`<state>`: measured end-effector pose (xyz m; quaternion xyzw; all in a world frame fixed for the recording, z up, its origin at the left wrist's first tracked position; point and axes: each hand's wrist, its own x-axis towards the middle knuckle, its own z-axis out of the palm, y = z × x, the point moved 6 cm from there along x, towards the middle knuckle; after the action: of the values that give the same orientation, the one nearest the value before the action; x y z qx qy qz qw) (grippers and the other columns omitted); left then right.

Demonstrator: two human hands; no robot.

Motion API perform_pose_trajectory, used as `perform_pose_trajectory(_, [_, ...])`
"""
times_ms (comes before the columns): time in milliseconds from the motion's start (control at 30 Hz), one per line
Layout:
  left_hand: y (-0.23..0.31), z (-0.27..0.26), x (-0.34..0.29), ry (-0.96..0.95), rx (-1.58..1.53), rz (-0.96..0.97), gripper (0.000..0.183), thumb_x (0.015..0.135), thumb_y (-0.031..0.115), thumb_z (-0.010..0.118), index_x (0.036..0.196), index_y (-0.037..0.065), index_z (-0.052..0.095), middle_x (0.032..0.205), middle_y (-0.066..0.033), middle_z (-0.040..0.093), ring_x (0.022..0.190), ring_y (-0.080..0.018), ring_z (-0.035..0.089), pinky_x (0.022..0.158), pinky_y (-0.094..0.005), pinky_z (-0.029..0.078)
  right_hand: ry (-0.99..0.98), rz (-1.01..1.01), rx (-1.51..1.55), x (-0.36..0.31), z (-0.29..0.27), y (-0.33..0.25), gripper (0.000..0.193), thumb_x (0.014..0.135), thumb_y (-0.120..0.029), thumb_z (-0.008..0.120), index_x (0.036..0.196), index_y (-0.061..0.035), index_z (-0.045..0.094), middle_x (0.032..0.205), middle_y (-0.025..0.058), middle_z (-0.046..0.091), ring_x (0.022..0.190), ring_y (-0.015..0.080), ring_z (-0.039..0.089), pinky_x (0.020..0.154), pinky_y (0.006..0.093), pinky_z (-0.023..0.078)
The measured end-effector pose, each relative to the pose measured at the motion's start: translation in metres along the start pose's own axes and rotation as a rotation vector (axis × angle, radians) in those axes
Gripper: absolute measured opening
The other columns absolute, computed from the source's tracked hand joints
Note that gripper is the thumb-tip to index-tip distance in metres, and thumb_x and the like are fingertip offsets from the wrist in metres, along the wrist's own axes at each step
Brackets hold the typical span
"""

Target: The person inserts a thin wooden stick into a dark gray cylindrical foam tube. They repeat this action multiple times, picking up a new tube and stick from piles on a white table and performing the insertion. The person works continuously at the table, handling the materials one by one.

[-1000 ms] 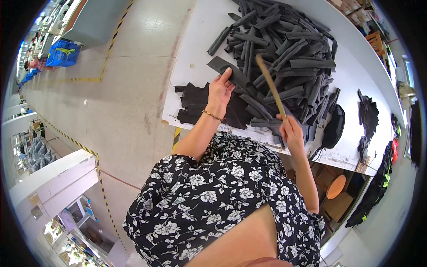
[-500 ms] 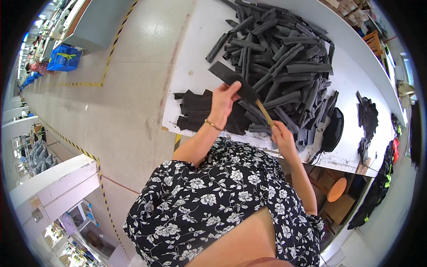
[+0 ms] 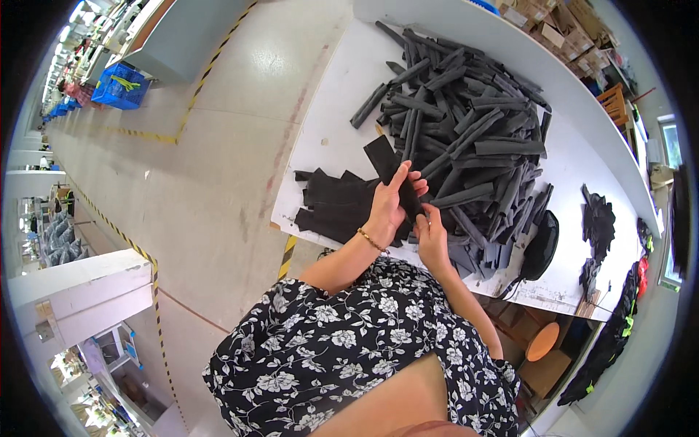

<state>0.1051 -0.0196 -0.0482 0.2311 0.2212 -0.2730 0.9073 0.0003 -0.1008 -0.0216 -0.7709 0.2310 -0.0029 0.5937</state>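
My left hand (image 3: 388, 207) is closed around a flat black fabric tube (image 3: 381, 156), held at a slant above the table's near edge. At the tube's near end, the fingers of my right hand (image 3: 432, 237) pinch together on the fabric. A small tan tip (image 3: 379, 130) shows by the tube's far end; whether it belongs to a stick inside, I cannot tell. Left of my hands, flat black fabric pieces (image 3: 336, 200) lie overlapped on the table. Beyond and to the right rises a big heap of rolled dark grey fabric tubes (image 3: 466, 124).
The white table (image 3: 328, 109) has a raised board along its far side. At its right lie a black pouch (image 3: 541, 244) and a dark fabric bundle (image 3: 597, 218). An orange round stool (image 3: 542, 341) stands below. Leftward is floor with striped tape and a blue crate (image 3: 121, 86).
My right hand has moved up to the fabric tube's near end. The tan stick that stuck out there no longer shows between my hands. The view has shifted slightly.
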Motion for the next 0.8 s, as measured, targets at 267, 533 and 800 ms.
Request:
perform_pose_trajectory(267, [0.026,0.016,0.018,-0.02,0.056,0.083,0.023,0.09,0.019,0.069,0.099,0.0,0.06,0.078,-0.0087,0.063,0.06,-0.0156,0.059,0.055,-0.0288,0.05,-0.2,-0.102,-0.286,-0.04,-0.017,0.017,0.018,0.097,-0.012,0.043,0.11,-0.0045,0.053,0.076,0.0232,0.059,0.068,0.0398,0.06,0.059,0.045,0.046])
perform_pose_trajectory(533, [0.035,0.024,0.023,-0.015,0.238,0.119,0.027,0.093,0.03,0.064,0.1,0.004,0.063,0.057,0.0014,0.053,0.04,-0.0047,0.038,0.039,-0.02,0.026,-0.418,0.177,-0.18,-0.082,-0.06,-0.021,0.023,0.101,-0.022,0.043,0.106,-0.0048,0.056,0.065,0.0116,0.052,0.056,0.0262,0.053,0.056,0.0386,0.043])
perform_pose_trajectory(800, [-0.002,0.038,0.018,-0.235,0.126,-0.043,0.062,0.093,0.062,0.046,0.122,0.007,0.049,0.115,-0.0158,0.058,0.096,-0.0357,0.063,0.089,-0.0503,0.05,-0.22,0.185,-0.034,-0.063,-0.071,-0.031,0.024,0.098,-0.023,0.046,0.103,-0.0053,0.062,0.072,0.0065,0.054,0.064,0.0158,0.052,0.059,0.0309,0.043])
